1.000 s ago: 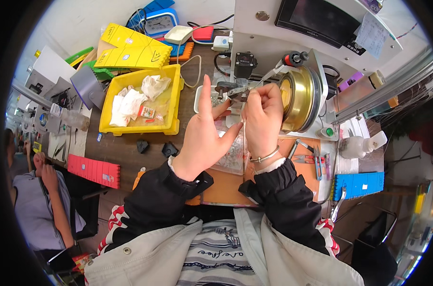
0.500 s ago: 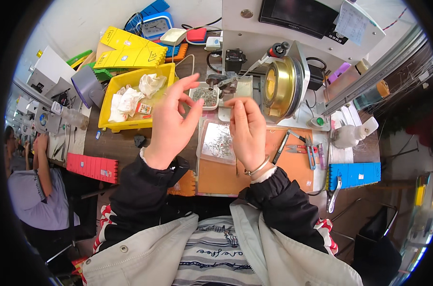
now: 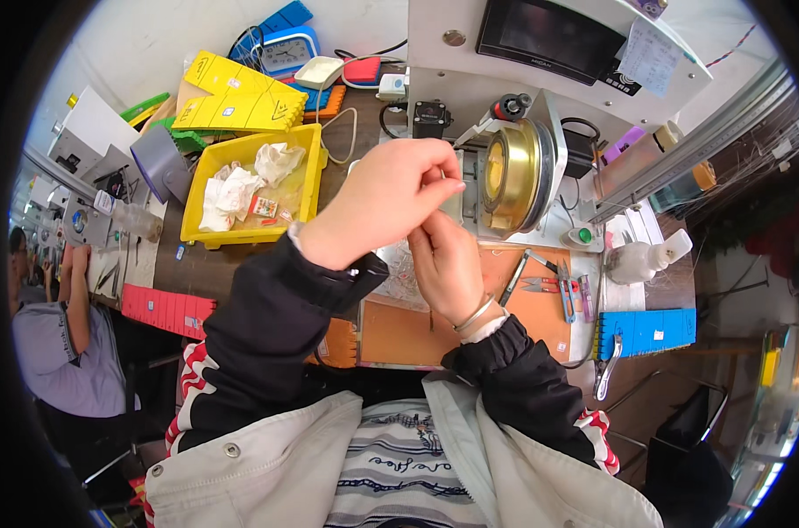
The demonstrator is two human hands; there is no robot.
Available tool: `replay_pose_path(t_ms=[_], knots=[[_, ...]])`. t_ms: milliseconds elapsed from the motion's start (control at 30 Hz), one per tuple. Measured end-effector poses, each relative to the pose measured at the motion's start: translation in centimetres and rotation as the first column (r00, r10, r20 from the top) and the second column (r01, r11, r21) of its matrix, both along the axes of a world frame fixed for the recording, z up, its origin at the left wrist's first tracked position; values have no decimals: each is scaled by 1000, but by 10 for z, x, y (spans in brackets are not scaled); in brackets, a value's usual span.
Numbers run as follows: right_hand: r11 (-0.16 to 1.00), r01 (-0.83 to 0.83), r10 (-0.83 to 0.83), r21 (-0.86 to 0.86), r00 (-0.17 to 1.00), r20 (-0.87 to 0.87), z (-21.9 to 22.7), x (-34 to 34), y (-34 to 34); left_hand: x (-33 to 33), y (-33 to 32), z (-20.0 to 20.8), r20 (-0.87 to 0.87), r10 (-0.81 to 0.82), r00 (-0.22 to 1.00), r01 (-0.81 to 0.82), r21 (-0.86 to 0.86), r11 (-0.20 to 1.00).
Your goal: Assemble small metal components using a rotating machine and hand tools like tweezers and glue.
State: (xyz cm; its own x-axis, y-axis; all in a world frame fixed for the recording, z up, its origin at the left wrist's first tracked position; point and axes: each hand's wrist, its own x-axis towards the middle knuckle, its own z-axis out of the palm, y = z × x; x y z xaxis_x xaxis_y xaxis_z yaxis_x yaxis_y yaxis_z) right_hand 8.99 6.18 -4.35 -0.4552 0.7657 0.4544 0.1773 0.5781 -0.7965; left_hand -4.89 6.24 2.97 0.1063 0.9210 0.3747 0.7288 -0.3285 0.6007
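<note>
In front of the machine, my left hand (image 3: 377, 207) is bent over with thumb and forefinger pinched. Just below it, the fingers of my right hand (image 3: 448, 273) are drawn together, their tips overlapped by the left hand. Anything held between the fingers is too small or hidden. A metal bracelet (image 3: 474, 312) circles my right wrist. Beneath the hands is a clear box (image 3: 395, 273), partly covered by them, on an orange mat (image 3: 399, 334). Beyond them stands the machine's gold-coloured spool (image 3: 498, 176), to the right.
A yellow bin (image 3: 250, 233) with crumpled white cloths stands left. Snips (image 3: 540, 284) and pliers (image 3: 565, 295) lie right on the mat. A white bottle (image 3: 633, 262) and blue strip tray (image 3: 650, 333) are farther right. A co-worker (image 3: 73, 352) sits at far left.
My left hand has moved right and turned over, coming across to my right hand's fingertips. It now covers the white dish of small parts. My right hand has dropped slightly.
</note>
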Motion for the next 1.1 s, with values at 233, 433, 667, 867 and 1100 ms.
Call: replay_pose_path(t_ms=[233, 433, 667, 867, 1100], knots=[[878, -109, -49, -466, 949, -313, -8, 2, -7, -35, -10, -4, 484, 45, 874, 58, -196, 979], [771, -191, -179, -607, 850, -495, -12, -1, -10, -45, -20, -17, 422, 196, 885, -156, -129, 979], [673, -270, -183, -689, 842, -508, -15, 5, -1, -48, -13, -30, 323, 234, 917, -229, -54, 972], [670, -271, -194, -691, 835, -516, -17, 5, -2, -45, -13, -31, 330, 244, 912, -244, -43, 969], [669, -279, -188, -689, 833, -520, -20, 6, -1, -44, -16, -25, 315, 245, 917, -259, 3, 966]])
